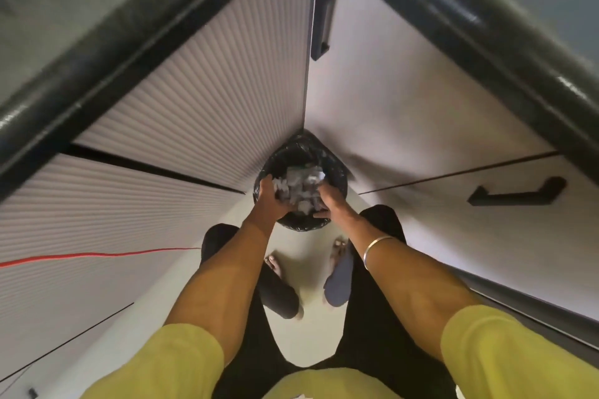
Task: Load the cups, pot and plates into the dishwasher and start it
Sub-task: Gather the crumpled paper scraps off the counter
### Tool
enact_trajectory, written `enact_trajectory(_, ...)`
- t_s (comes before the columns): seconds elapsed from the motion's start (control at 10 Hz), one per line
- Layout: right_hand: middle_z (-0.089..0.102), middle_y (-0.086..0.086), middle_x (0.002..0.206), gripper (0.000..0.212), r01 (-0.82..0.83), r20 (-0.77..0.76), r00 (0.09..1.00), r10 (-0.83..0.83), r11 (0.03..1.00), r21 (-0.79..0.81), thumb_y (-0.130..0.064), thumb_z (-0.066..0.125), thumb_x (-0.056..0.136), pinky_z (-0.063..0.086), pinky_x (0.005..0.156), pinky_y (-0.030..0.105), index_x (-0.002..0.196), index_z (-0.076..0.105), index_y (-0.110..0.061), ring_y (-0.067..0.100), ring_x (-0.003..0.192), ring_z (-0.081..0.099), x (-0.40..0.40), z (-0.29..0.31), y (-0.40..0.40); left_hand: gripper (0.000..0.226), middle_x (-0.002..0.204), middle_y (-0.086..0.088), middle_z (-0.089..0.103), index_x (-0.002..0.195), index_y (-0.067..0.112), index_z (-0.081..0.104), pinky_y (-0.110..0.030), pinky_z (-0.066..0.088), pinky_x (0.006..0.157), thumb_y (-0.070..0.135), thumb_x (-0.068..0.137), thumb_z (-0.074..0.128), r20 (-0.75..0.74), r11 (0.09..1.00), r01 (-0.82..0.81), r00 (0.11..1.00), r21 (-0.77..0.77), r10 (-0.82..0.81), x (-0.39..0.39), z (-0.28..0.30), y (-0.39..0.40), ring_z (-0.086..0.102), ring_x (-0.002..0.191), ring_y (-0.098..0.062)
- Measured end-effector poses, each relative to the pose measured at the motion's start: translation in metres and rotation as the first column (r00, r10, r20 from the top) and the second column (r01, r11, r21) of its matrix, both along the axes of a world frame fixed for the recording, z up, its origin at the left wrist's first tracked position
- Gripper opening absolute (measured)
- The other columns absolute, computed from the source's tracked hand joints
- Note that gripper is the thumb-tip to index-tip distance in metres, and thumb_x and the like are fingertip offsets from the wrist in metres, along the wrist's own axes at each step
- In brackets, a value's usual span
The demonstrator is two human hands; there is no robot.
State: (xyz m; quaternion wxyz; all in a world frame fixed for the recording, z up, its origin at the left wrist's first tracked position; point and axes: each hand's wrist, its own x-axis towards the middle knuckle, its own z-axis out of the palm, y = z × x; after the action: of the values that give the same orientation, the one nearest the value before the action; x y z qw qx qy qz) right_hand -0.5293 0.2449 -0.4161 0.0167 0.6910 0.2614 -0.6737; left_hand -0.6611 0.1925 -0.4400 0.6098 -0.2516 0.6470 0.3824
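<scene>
Two yellow sleeves [168,363] nearest the lens, forearms reaching down. Left hand [270,201] and right hand [329,201], fingers curled, each grip the rim of one black-lined bin [303,152] holding crumpled paper [298,186], set in the cabinet corner. One bangle [377,248] on right wrist. Two door handles [324,19]. One red cable [97,255] left. No cups, pot, plates or dishwasher in view.

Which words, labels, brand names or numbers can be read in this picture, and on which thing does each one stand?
None can be read.
The grey and white crumpled scraps in the black plastic-lined waste bin show no legible print; they are too blurred.
The grey ribbed cabinet fronts, the smooth grey drawer fronts and the black bar handles carry no label or sign.
</scene>
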Motion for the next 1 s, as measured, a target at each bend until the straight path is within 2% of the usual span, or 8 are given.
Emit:
enact_trajectory(0.1,0.055,0.005,0.135,0.045,0.018,0.024,1.000,-0.018,1.000,-0.012,-0.039,0.034,0.104,0.055,0.076,0.037,0.138,0.048,-0.014,0.023,0.109,0.057,0.011,0.039,-0.007,0.044,0.131,-0.011,0.049,0.134,0.009,0.049,-0.035,0.045,0.073,0.037,0.102,0.038,-0.068,0.990,0.127,0.990,0.052,-0.124,0.011,0.069,-0.010,0.047,0.126,-0.030)
enact_trajectory(0.2,0.057,0.007,0.131,0.041,0.017,0.055,0.998,-0.017,1.000,0.012,-0.034,0.038,0.102,0.051,0.087,0.038,0.134,0.050,-0.011,0.027,0.117,0.055,0.016,0.093,-0.013,0.034,0.118,-0.010,0.056,0.116,0.010,0.057,-0.031,0.047,0.088,0.033,0.101,0.036,-0.131,0.981,0.193,0.973,0.026,-0.188,0.015,0.099,-0.016,0.056,0.102,-0.021)
enact_trajectory(0.3,0.061,0.010,0.123,0.040,-0.032,0.107,0.994,0.027,0.998,0.047,-0.033,0.043,0.101,0.053,0.095,0.043,0.128,0.054,-0.007,0.027,0.108,0.058,0.016,0.144,-0.017,0.066,0.145,-0.007,0.048,0.141,0.012,0.047,-0.043,0.038,0.113,0.052,0.090,0.036,-0.208,0.957,0.290,0.936,0.007,-0.283,0.008,0.068,-0.023,0.046,0.133,-0.030)
enact_trajectory(0.4,0.058,0.016,0.133,0.050,-0.204,0.187,0.966,0.178,0.970,0.133,-0.039,0.043,0.100,0.052,0.098,0.045,0.135,0.052,-0.004,0.033,0.117,0.058,0.012,0.198,-0.017,0.059,0.143,-0.011,0.054,0.138,0.011,0.052,-0.048,0.048,0.102,0.040,0.086,0.044,-0.241,0.916,0.400,0.887,-0.025,-0.394,0.009,0.109,-0.020,0.055,0.124,-0.033)
enact_trajectory(0.6,0.052,0.021,0.140,0.045,-0.612,0.343,0.778,0.526,0.759,0.224,-0.026,0.032,0.104,0.040,0.102,0.036,0.136,0.051,-0.001,0.036,0.129,0.049,0.012,0.301,-0.024,0.043,0.135,-0.024,0.055,0.132,-0.006,0.052,-0.042,0.045,0.105,0.022,0.102,0.038,-0.417,0.628,0.763,0.527,-0.151,-0.741,0.033,0.335,-0.023,0.052,0.125,-0.039)
enact_trajectory(0.8,0.062,0.017,0.127,0.034,-0.871,0.477,0.490,0.729,0.425,0.246,-0.016,0.043,0.095,0.048,0.092,0.039,0.121,0.064,-0.009,0.035,0.115,0.059,0.020,0.349,-0.034,0.042,0.128,-0.022,0.059,0.126,-0.004,0.057,-0.042,0.045,0.101,0.024,0.104,0.035,-0.483,0.315,0.899,0.139,-0.304,-0.865,0.037,0.386,-0.031,0.055,0.120,-0.038)
enact_trajectory(0.9,0.060,0.018,0.128,0.034,-0.908,0.533,0.419,0.735,0.347,0.235,-0.021,0.047,0.096,0.049,0.091,0.041,0.124,0.061,-0.007,0.035,0.115,0.058,0.027,0.361,-0.038,0.035,0.131,-0.026,0.057,0.123,-0.009,0.058,-0.045,0.043,0.103,0.009,0.102,0.036,-0.482,0.095,0.924,-0.103,-0.370,-0.870,0.043,0.394,-0.034,0.054,0.121,-0.040)
enact_trajectory(1.0,0.062,0.017,0.123,0.035,-0.912,0.548,0.408,0.730,0.350,0.214,-0.028,0.051,0.096,0.052,0.085,0.038,0.121,0.060,-0.005,0.033,0.108,0.062,0.031,0.369,-0.037,0.037,0.128,-0.027,0.059,0.117,-0.011,0.059,-0.045,0.042,0.102,0.008,0.103,0.030,-0.514,0.094,0.919,-0.127,-0.383,-0.848,0.043,0.393,-0.035,0.055,0.118,-0.039)
